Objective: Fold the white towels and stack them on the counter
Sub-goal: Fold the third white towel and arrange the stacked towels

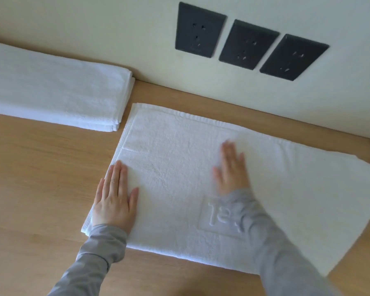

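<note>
Left hand (115, 201), right hand (231, 169) flat on towel (171, 167).

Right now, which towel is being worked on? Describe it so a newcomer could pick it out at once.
Find the three black wall sockets; on the wooden counter below them lies a spread white towel, with the left hand and right hand flat on it. Unlike the folded stack to its left, it shows an embossed panel.
</note>
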A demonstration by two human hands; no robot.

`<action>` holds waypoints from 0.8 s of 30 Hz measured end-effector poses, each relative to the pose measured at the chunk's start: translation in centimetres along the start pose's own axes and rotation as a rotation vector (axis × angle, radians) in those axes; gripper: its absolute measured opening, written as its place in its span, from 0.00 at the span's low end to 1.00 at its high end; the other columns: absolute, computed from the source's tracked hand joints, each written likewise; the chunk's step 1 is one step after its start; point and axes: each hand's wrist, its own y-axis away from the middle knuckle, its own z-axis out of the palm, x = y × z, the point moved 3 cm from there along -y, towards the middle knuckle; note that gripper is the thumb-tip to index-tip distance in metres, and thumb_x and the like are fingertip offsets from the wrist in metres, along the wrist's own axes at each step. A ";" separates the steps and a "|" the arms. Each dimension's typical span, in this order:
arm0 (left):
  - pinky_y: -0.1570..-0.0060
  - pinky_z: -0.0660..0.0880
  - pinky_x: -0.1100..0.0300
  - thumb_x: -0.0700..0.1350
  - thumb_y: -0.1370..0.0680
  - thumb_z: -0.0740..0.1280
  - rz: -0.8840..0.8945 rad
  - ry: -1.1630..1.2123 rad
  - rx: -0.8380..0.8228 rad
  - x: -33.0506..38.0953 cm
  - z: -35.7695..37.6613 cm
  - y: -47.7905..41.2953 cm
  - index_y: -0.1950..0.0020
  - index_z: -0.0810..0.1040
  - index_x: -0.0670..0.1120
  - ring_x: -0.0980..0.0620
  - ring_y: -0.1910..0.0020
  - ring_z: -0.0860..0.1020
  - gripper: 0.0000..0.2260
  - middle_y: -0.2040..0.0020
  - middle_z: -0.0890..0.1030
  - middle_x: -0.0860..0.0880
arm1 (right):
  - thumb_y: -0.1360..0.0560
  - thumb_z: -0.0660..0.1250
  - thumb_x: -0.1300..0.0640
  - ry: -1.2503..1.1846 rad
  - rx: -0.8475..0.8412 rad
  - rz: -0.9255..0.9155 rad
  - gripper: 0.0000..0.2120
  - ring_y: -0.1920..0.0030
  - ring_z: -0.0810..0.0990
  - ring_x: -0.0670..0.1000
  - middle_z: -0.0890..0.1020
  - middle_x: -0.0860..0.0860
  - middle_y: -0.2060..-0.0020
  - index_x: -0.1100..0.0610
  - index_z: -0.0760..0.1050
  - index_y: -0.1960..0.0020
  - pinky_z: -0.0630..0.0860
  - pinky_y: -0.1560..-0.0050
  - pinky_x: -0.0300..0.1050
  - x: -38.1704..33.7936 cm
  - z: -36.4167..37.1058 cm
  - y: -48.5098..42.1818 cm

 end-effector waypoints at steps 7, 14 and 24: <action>0.27 0.54 0.49 0.58 0.22 0.43 0.002 0.001 -0.013 -0.2 0.0 0.0 0.24 0.54 0.42 0.49 0.25 0.56 0.31 0.24 0.57 0.46 | 0.25 0.56 0.45 0.232 -0.168 -0.610 0.32 0.24 0.53 0.53 0.57 0.52 0.25 0.58 0.55 0.25 0.54 0.26 0.59 -5.8 4.5 10.4; 0.27 0.51 0.50 0.57 0.22 0.45 -0.013 -0.013 -0.022 -0.1 -0.1 -0.4 0.24 0.55 0.43 0.47 0.25 0.57 0.30 0.24 0.59 0.44 | 0.24 0.50 0.46 0.312 -0.159 -0.265 0.28 0.28 0.63 0.56 0.62 0.52 0.27 0.58 0.63 0.28 0.63 0.32 0.62 9.2 -1.7 4.6; 0.30 0.33 0.61 0.47 0.26 0.50 -0.309 0.006 0.172 5.6 0.6 -1.0 0.26 0.59 0.37 0.44 0.24 0.50 0.29 0.24 0.58 0.41 | 0.19 0.47 0.45 0.190 -0.236 0.074 0.28 0.24 0.42 0.46 0.44 0.47 0.23 0.52 0.42 0.23 0.41 0.26 0.49 21.5 -5.3 -2.1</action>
